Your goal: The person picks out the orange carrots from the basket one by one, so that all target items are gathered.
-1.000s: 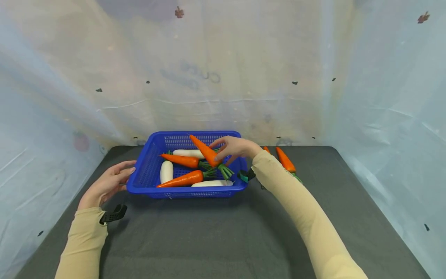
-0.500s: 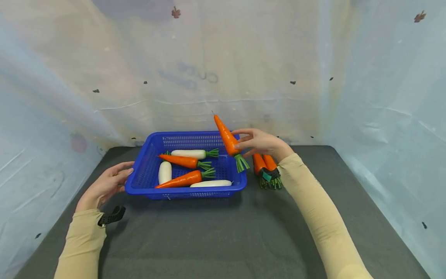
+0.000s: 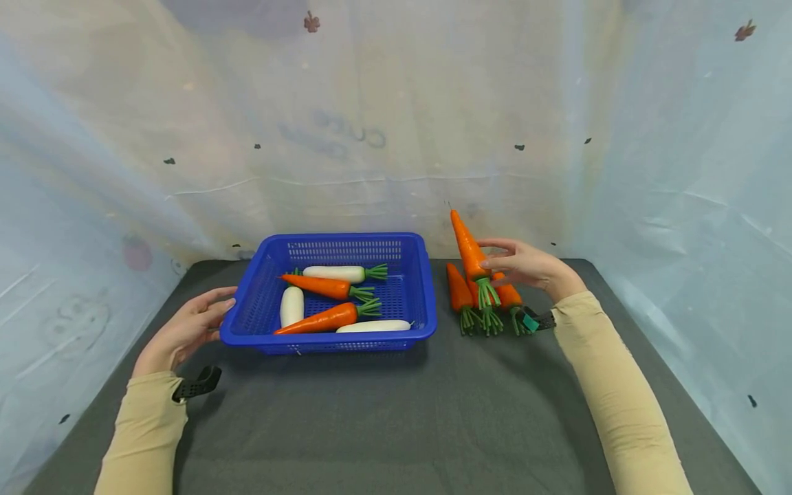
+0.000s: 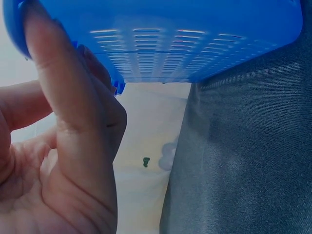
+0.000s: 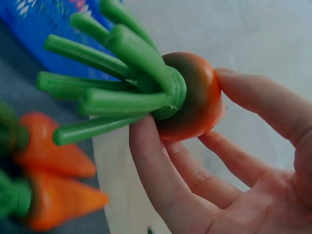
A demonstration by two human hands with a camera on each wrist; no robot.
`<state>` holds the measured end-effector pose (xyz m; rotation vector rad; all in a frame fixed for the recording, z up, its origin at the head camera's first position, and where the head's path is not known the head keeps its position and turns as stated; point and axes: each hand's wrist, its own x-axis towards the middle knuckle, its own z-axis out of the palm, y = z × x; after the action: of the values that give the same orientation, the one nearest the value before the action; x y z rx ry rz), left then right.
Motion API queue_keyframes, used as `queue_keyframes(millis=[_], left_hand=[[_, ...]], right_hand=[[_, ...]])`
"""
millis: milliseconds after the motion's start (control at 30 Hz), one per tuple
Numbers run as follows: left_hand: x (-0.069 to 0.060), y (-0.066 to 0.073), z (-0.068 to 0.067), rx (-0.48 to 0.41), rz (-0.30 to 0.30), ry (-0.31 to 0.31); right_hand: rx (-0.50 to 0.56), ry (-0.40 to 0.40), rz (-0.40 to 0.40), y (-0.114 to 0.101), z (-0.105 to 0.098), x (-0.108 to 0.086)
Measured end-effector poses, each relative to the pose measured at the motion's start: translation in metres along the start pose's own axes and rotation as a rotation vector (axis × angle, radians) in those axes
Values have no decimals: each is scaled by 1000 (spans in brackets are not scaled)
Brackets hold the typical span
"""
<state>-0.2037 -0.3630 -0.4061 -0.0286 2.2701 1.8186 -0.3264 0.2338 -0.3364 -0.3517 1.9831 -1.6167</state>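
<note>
Holding one carrot in the right hand by its thick end, with thumb and fingertips set round it, most likely for firm purchase and to keep the green stalks uncrushed. Poised above three more carrots on the desk, just right of the blue basket; laid close together there, stalks toward the near side, perhaps for neatness. Lightly gripping the basket's left rim with the left hand, presumably to steady it. Inside the basket, two carrots and three white radishes, flat and at differing angles, apparently without set order. On the desk, a dark grey, fabric-like surface. Behind and at both sides, pale creased sheeting with small dark marks, perhaps for screening; beyond it, impossible to tell.
</note>
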Motion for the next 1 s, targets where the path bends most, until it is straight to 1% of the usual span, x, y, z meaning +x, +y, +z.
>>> queue_keyframes(millis=[233,400,600,767,1000], left_hand=[[0,0,-1,10,7,-5],[-1,0,0,12,9,-5],[-2,1,1,17,3,1],[-2,1,1,21,3,6],[-2,1,1,26,6,16]], right_hand=[[5,6,17,23,-29,-26],[20,41,50,38,-44,-41],[42,83,86,53,-56,-55],[35,109,120,65,-62,-65],[48,133,146,79,-71,-72]])
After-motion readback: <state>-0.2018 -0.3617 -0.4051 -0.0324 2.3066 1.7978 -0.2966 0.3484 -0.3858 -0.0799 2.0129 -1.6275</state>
